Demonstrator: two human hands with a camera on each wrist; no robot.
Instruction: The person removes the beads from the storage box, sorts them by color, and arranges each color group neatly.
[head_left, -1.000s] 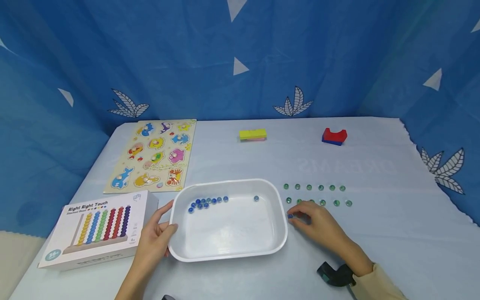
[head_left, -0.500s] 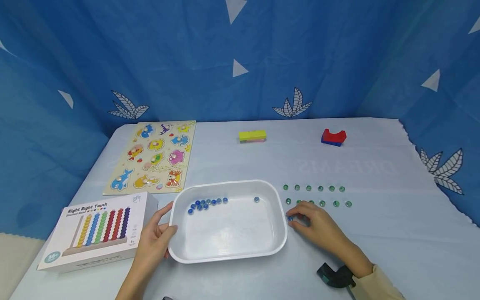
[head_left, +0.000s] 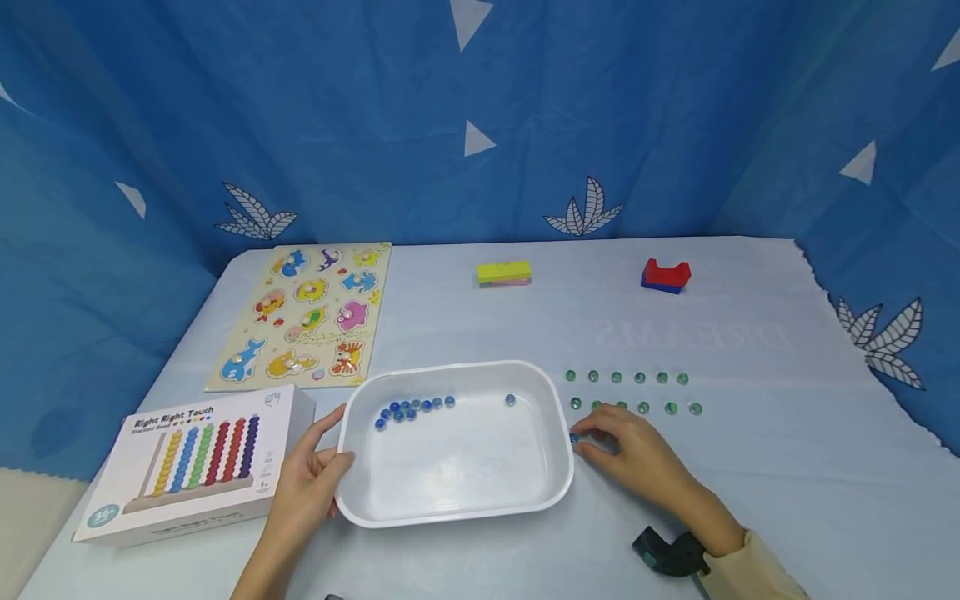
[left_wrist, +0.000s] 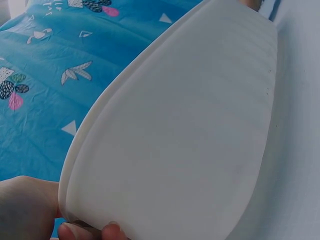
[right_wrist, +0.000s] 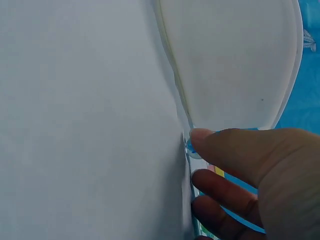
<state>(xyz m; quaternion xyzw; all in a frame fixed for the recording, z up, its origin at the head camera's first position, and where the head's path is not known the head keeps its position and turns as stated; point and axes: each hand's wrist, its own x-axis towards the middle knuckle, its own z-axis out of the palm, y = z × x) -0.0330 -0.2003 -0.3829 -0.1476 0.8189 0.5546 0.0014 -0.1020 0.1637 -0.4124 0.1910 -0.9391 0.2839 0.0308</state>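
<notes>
My left hand (head_left: 307,477) grips the left end of a white tray (head_left: 450,518), thumb at the rim and fingers against the outer wall. In the left wrist view the tray's wall (left_wrist: 170,120) fills most of the picture. Just outside the tray's right end, my right hand (head_left: 637,454) pinches a blue marble (head_left: 573,437) close to the table. The right wrist view shows that marble (right_wrist: 191,146) partly hidden by the thumb. Inside the tray, several blue marbles (head_left: 411,413) cluster at the back left, and one clear bluish marble (head_left: 510,400) lies apart at the back right.
Two rows of green marbles (head_left: 617,377) lie right of the tray, the nearer partly covered by my right hand. A bead toy box (head_left: 202,467) and an animal puzzle board (head_left: 300,317) are at left. Yellow (head_left: 504,272) and red (head_left: 667,273) blocks stand at the back.
My right hand has slid slightly left with the blue marble, closer to the tray's right end. The lone marble in the tray has shifted a little left. The left hand stays put.
</notes>
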